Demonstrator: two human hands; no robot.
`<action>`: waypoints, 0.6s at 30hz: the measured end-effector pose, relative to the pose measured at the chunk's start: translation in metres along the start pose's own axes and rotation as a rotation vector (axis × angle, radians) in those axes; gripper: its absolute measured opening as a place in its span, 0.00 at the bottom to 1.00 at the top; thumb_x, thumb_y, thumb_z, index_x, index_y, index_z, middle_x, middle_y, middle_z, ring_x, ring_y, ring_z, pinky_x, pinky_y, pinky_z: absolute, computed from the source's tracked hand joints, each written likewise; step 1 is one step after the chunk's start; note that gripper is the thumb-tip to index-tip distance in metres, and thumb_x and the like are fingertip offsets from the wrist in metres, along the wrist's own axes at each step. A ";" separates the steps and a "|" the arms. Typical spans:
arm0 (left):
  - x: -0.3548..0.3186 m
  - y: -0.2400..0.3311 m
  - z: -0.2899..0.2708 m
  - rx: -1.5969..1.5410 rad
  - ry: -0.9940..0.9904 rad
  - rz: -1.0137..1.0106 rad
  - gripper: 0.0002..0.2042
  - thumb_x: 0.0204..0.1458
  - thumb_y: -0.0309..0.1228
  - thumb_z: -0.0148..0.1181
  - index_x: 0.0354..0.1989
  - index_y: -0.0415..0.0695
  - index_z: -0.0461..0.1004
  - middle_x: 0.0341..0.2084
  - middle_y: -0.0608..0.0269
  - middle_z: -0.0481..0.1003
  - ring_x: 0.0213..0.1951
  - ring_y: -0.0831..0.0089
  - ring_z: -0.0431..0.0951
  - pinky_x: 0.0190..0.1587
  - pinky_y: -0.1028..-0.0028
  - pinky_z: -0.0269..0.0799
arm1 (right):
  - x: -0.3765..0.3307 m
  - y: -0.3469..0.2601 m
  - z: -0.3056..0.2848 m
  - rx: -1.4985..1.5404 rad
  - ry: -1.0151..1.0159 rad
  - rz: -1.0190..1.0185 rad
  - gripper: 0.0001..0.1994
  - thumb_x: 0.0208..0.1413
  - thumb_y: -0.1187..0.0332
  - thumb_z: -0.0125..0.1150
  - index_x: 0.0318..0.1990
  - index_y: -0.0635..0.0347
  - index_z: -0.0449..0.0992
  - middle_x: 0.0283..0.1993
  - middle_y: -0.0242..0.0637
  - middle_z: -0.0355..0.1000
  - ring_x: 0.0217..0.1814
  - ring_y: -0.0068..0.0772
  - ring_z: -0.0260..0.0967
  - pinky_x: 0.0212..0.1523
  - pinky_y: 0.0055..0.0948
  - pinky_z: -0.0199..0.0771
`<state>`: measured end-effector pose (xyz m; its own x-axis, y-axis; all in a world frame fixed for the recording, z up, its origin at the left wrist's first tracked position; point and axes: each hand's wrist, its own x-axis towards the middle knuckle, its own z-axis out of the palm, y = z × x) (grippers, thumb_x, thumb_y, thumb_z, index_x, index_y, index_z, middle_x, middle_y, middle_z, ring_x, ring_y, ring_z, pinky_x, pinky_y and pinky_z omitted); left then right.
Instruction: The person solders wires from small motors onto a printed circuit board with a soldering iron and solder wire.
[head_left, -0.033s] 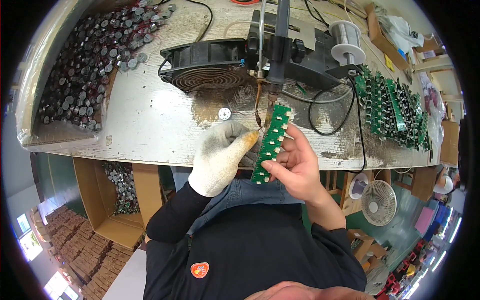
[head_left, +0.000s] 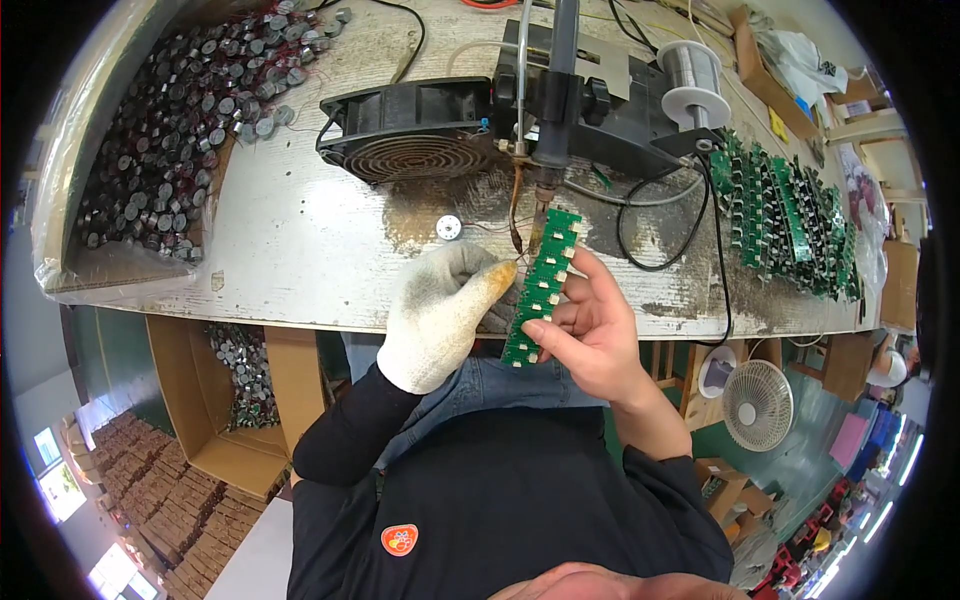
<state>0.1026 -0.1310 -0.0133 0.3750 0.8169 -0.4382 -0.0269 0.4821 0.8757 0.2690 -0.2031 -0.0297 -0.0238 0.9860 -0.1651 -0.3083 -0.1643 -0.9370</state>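
My left hand, in a white glove stained orange at the thumb, is closed in a pinch on a thin wire. Fingers and thumb of my bare right hand grip a long green circuit board strip with small white connectors along it. The strip is tilted, its upper end beside the soldering iron tip. A thin brown-tipped feed tube comes down just left of that tip. On the table, above my left hand, lies a small round motor; thin wires trail from it toward my fingers.
A black fan stands behind my left hand, left of the soldering machine with its solder spool. Many small motors fill a tray at left. Circuit board strips are piled right. A cardboard box stands below the table edge.
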 end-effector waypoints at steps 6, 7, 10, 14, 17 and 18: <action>-0.001 -0.008 -0.001 0.032 0.003 0.066 0.10 0.55 0.32 0.56 0.34 0.35 0.74 0.24 0.65 0.74 0.25 0.84 0.71 0.26 0.81 0.66 | -0.003 0.005 -0.002 -0.012 -0.014 0.025 0.36 0.52 0.83 0.58 0.66 0.63 0.45 0.47 0.44 0.68 0.30 0.21 0.71 0.25 0.18 0.71; 0.000 -0.008 -0.002 0.069 0.004 0.074 0.10 0.55 0.31 0.56 0.35 0.35 0.74 0.24 0.65 0.74 0.26 0.83 0.71 0.27 0.81 0.66 | -0.003 0.006 -0.001 -0.019 -0.010 0.032 0.36 0.52 0.83 0.58 0.66 0.63 0.45 0.47 0.44 0.68 0.30 0.21 0.71 0.25 0.18 0.71; 0.000 -0.003 -0.003 0.001 0.006 0.048 0.11 0.54 0.32 0.58 0.33 0.34 0.73 0.24 0.64 0.74 0.28 0.82 0.71 0.29 0.81 0.67 | 0.000 0.004 0.003 -0.026 0.000 0.021 0.36 0.52 0.82 0.58 0.65 0.63 0.46 0.46 0.44 0.68 0.30 0.21 0.71 0.25 0.19 0.71; -0.009 0.003 -0.006 0.128 0.048 0.115 0.13 0.47 0.28 0.64 0.38 0.34 0.70 0.31 0.59 0.73 0.30 0.75 0.74 0.33 0.76 0.70 | 0.000 0.000 0.003 0.030 0.030 0.026 0.36 0.52 0.82 0.58 0.65 0.63 0.46 0.46 0.43 0.68 0.30 0.22 0.71 0.25 0.19 0.72; -0.017 -0.015 -0.037 0.694 0.153 0.506 0.22 0.35 0.21 0.66 0.42 0.38 0.68 0.40 0.50 0.67 0.38 0.59 0.72 0.40 0.68 0.72 | 0.003 -0.003 0.001 -0.038 0.040 0.070 0.37 0.50 0.82 0.60 0.66 0.63 0.47 0.45 0.43 0.68 0.29 0.22 0.70 0.23 0.20 0.71; -0.011 -0.021 -0.045 0.649 0.124 0.596 0.23 0.35 0.21 0.66 0.43 0.38 0.67 0.44 0.50 0.66 0.44 0.57 0.70 0.45 0.65 0.70 | 0.002 0.003 -0.002 -0.040 0.115 0.056 0.37 0.50 0.82 0.60 0.66 0.63 0.47 0.44 0.42 0.67 0.29 0.22 0.70 0.22 0.20 0.71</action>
<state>0.0576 -0.1359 -0.0355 0.3625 0.9212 0.1411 0.3585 -0.2776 0.8913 0.2694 -0.2017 -0.0337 0.0698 0.9658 -0.2498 -0.2713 -0.2226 -0.9364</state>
